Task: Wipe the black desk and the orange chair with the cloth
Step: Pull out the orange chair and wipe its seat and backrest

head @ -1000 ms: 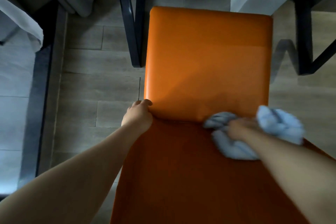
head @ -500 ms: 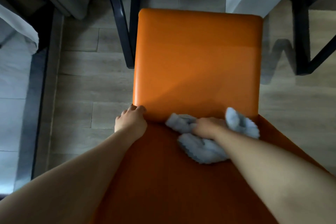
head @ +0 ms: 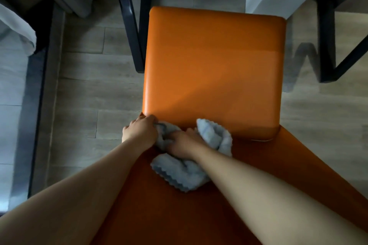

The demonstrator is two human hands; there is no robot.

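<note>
Floor of grey planks fills the left of the frame. Left hand at centre, fingers curled on the left edge of the chair where seat meets back, touching the cloth. Right hand just beside it, closed on the bunched pale cloth, pressing it into the seat crease. Black frame legs stand at upper right.

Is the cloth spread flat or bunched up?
Bunched. The cloth sits in crumpled lumps on the orange chair, scalloped edges folded over, under the right hand.
</note>
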